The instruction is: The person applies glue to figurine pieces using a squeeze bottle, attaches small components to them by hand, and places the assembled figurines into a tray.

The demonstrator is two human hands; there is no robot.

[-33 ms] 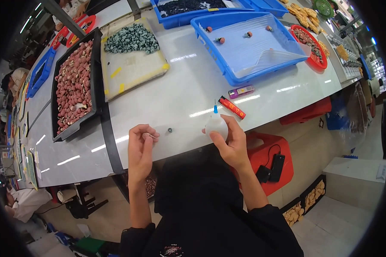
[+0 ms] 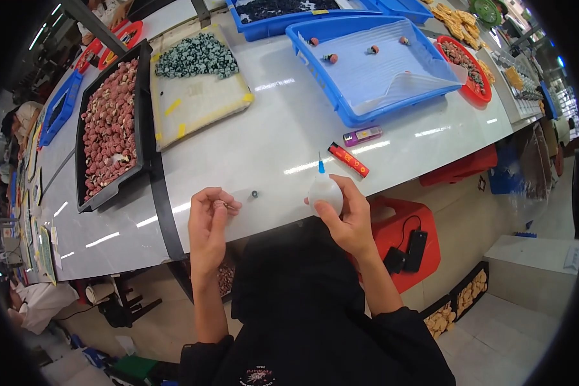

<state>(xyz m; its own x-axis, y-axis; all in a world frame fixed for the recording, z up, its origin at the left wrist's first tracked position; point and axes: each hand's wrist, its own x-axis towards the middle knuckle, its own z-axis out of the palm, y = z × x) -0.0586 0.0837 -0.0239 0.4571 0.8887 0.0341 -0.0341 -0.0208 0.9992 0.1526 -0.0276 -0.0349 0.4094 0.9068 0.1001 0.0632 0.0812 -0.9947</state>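
Left hand (image 2: 210, 222) half-curls mid-frame, its hold unclear; right hand (image 2: 350, 215) wraps the bottle (image 2: 325, 190) — probably best squeezed gently, needle (image 2: 321, 167) steady.

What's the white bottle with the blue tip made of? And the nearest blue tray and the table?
The white bottle in the right hand looks like plastic: smooth and milky. Its blue tip seems plastic too, evenly coloured; the thin needle may be metal. The blue tray looks like moulded plastic, with rounded corners. The table could be polished stone or laminate: it's glossy and reflects the lights.
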